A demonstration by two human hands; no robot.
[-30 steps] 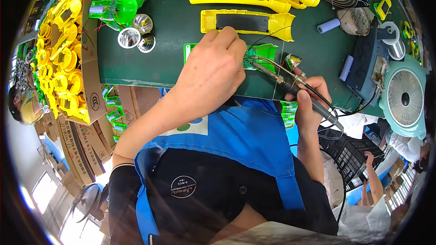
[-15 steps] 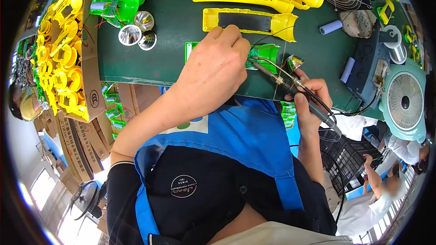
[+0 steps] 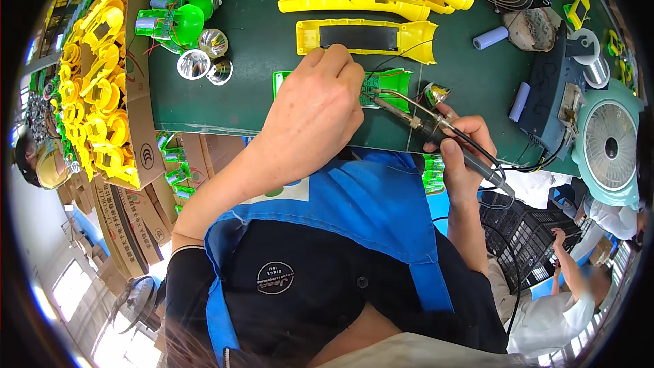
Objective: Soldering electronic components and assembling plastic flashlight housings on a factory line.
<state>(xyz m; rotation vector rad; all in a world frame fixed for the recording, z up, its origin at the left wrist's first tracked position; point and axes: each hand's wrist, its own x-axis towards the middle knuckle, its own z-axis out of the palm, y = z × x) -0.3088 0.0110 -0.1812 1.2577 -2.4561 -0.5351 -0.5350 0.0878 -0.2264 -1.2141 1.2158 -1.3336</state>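
Observation:
My right hand (image 3: 470, 146) grips a soldering iron (image 3: 470, 158), its tip on the circuit board (image 3: 368, 88) inside a green plastic housing (image 3: 395, 82). A thin metal tube runs alongside the iron to nearly the same spot. My left hand (image 3: 317, 109) lies across the housing's left part, fingers curled together; what they pinch is hidden beneath them. A thin dark wire (image 3: 392, 61) arches up from the board. Beside my right fingertips is a small shiny, yellowish part (image 3: 436, 93); whether they touch it is unclear. Just beyond lies a yellow housing half (image 3: 417, 44) with a dark panel.
More yellow halves (image 3: 354, 3) lie farther back. Green lamp assemblies (image 3: 184, 24) and reflectors (image 3: 193, 65) sit left, near a carton (image 3: 139, 88) of yellow parts. At right are battery cells (image 3: 490, 38), a blue soldering unit (image 3: 545, 95), a solder spool (image 3: 596, 71) and a fan (image 3: 606, 143).
The view has shifted slightly, moving the bench items a little within it. Both hands hold nearly the same pose, and the iron's tip stays at the board.

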